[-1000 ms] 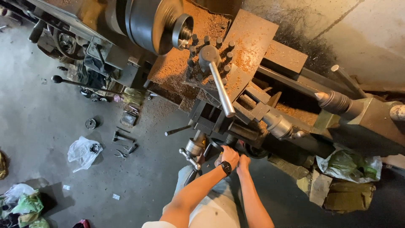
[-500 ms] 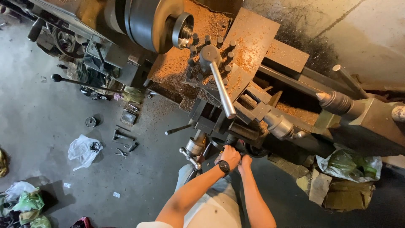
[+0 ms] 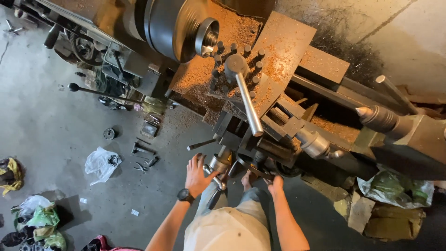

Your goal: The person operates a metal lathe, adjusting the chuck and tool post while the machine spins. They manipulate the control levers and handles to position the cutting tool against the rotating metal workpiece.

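I look down on a large metal lathe. My left hand point(image 3: 197, 173), with a dark wristwatch, hovers with fingers spread beside a small chrome crank handle point(image 3: 217, 173) on the carriage apron and holds nothing. My right hand point(image 3: 276, 185) grips the rim of the black handwheel point(image 3: 253, 163) on the carriage front. Above them stands the tool post point(image 3: 236, 65) with its long steel lever point(image 3: 248, 104). The chuck point(image 3: 183, 28) is at the upper left. My light trousers fill the bottom centre.
Rusty chips point(image 3: 204, 69) cover the carriage and bed. The tailstock centre point(image 3: 378, 118) points left from the right. On the concrete floor lie a white plastic bag point(image 3: 101, 162), loose hand tools point(image 3: 141, 151) and green bags point(image 3: 46, 218). Bagged clutter point(image 3: 395, 190) sits at lower right.
Both hands were together on the black handwheel. My left hand has come off it, moved left and opened beside the chrome crank; my right hand stays on the wheel.
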